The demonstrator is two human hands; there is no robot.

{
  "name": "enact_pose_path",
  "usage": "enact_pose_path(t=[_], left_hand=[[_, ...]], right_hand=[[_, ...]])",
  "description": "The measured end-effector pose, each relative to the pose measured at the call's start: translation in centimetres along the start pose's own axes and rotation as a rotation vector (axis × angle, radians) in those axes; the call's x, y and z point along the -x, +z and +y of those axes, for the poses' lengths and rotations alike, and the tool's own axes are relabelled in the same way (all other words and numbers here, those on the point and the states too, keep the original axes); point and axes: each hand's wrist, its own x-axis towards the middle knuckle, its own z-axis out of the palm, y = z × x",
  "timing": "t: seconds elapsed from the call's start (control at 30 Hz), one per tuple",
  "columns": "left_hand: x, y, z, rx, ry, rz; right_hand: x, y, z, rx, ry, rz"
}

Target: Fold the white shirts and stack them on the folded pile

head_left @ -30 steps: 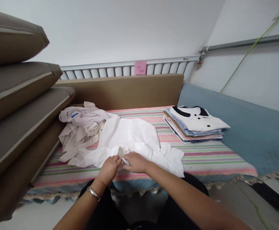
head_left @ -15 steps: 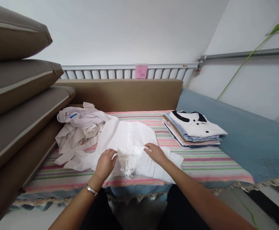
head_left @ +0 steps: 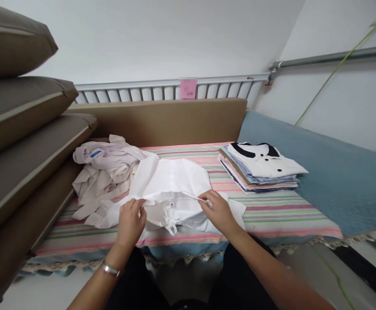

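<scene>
A white garment [head_left: 173, 176] with a small label and a tied drawstring bow lies spread on the striped cloth in front of me. My left hand [head_left: 132, 219] pinches its near edge on the left side. On the right, my right hand [head_left: 218, 211] grips the same edge between thumb and fingers. The edge is stretched between both hands and lifted a little, so the inside with the label shows. The bow hangs at the near middle of the garment.
Left of the garment lies a heap of rumpled pale clothes [head_left: 110, 161]. To the right sits a stack of folded clothes [head_left: 255, 168]. Brown cushions [head_left: 23, 125] are piled at the left, and a brown panel [head_left: 171, 122] stands behind the striped cloth [head_left: 278, 215]. A radiator [head_left: 133, 90] is at the wall.
Both hands have closed on the garment's near edge and drawn it taut and slightly up. My left hand has shifted left. The label and the bow show more plainly.
</scene>
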Motion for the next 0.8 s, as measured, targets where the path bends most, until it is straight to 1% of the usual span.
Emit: enact_pose_path(t=[0.03, 0.07, 0.13, 0.23, 0.33, 0.4, 0.47, 0.53, 0.6, 0.73, 0.8], left_hand=[[1.8, -0.2, -0.3, 0.026, 0.024, 0.054], [3.7, -0.2, -0.5, 0.040, 0.045, 0.083], [7.5, 0.5, -1.0, 0.047, 0.078, 0.082], [12.3, 2.2, -1.2, 0.028, 0.093, -0.022], [15.1, 3.2, -1.1, 0.005, 0.090, -0.128], [15.9, 3.2, -1.3, -0.022, 0.089, -0.144], [15.9, 3.0, -2.1, -0.074, 0.089, -0.131], [15.5, 2.9, -3.4, -0.139, 0.083, -0.125], [15.1, 3.2, -5.0, -0.172, 0.062, -0.156], [15.0, 4.6, -8.1, -0.089, 0.021, -0.239], [15.3, 5.2, -9.0, -0.038, 0.033, -0.227]], right_hand=[[1.4, -0.6, -0.4, -0.030, -0.060, 0.015], [3.0, -0.9, -0.7, -0.049, -0.105, 0.009], [6.1, -1.0, -0.9, -0.063, -0.149, -0.053], [10.0, -0.4, -0.4, -0.048, -0.144, -0.215], [12.0, -0.1, 0.2, -0.026, -0.171, -0.352], [12.6, -0.1, 0.3, -0.014, -0.192, -0.400], [12.7, -0.2, 0.3, 0.002, -0.197, -0.414], [12.7, -0.3, 0.3, 0.026, -0.199, -0.419], [12.7, -0.5, 0.6, 0.053, -0.216, -0.434], [12.7, -1.3, 2.5, 0.124, -0.285, -0.466], [12.7, -1.6, 4.0, 0.183, -0.264, -0.420]])
